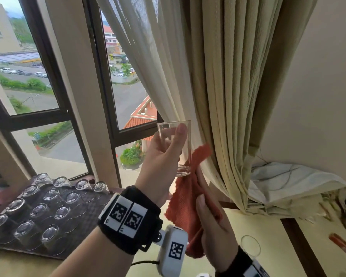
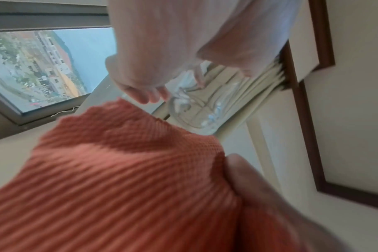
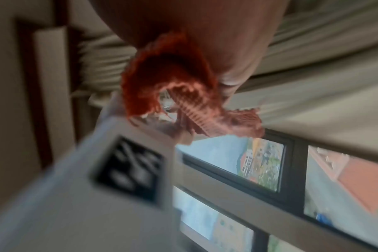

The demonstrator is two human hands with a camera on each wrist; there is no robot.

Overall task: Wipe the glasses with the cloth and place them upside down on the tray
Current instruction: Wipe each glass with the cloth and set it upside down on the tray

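Observation:
My left hand (image 1: 169, 135) grips a clear glass (image 1: 185, 145) and holds it up in front of the curtain, mouth upward, thumb on the near wall. My right hand (image 1: 205, 196) holds an orange cloth (image 1: 183, 204) just below and to the right, and the cloth lies against the glass's lower side. In the left wrist view the cloth (image 2: 119, 170) fills the foreground, with the glass (image 2: 201, 112) beyond it. The right wrist view is blurred and shows the cloth (image 3: 168, 81) bunched under my hand. Several glasses (image 1: 38, 210) stand upside down on the dark tray (image 1: 92, 208) at lower left.
A beige curtain (image 1: 218, 96) hangs right behind the raised glass, with the window (image 1: 38, 86) to its left. One upright glass (image 1: 250, 245) stands on the table near my right wrist. A face mask (image 1: 288, 180) and an orange stick (image 1: 344, 246) lie at the right.

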